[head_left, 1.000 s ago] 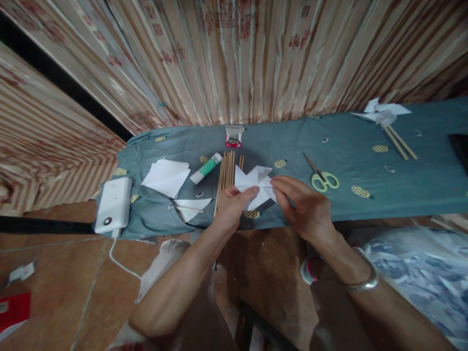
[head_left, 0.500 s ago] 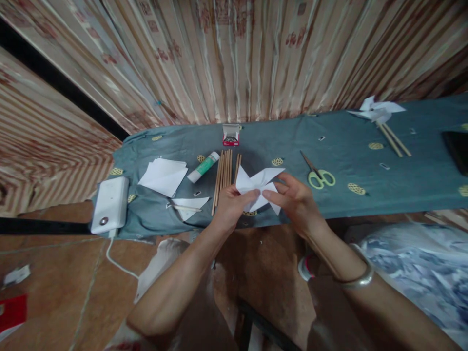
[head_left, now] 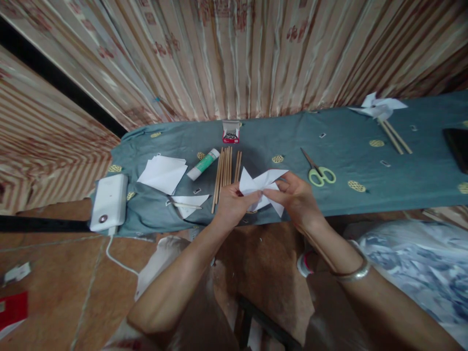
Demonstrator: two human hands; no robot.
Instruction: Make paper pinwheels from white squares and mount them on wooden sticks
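Item: paper pinwheel [head_left: 256,183], pinched at centre by left hand [head_left: 232,207] and right hand [head_left: 300,200]; I judge folding under way. Sticks [head_left: 224,168] at 11 o'clock; next needs steady centre grip.

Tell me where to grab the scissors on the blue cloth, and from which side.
Take the scissors by their green loop handles, from the near right. They lie flat, closed, blades pointing away to the far left, so the loops face the right hand, which pinches the folded paper.

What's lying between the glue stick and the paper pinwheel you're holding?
In the head view, a row of wooden sticks lies side by side between the glue stick and the paper pinwheel.
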